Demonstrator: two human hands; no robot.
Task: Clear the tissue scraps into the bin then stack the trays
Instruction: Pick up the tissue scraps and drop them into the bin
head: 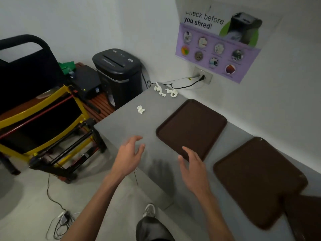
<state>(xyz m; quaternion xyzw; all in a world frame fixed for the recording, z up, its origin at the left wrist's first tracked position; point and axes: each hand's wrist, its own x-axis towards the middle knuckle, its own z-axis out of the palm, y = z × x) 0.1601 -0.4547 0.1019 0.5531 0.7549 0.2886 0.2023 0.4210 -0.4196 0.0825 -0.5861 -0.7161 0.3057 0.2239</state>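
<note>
Now, sweeping left to right: the black shredder bin (119,73) stands on the floor beyond the counter (121,126) edge. My left hand (129,154) hovers with fingers spread and empty; the nearest tissue scrap (141,109) lies ahead of it, two more scraps (165,91) at the far corner. My right hand (192,168), also spread and empty, hangs over the near tray (192,126); a second tray (257,181) sits further right. Those light scraps could get brushed off the edge onto the floor if I swipe carelessly.
</note>
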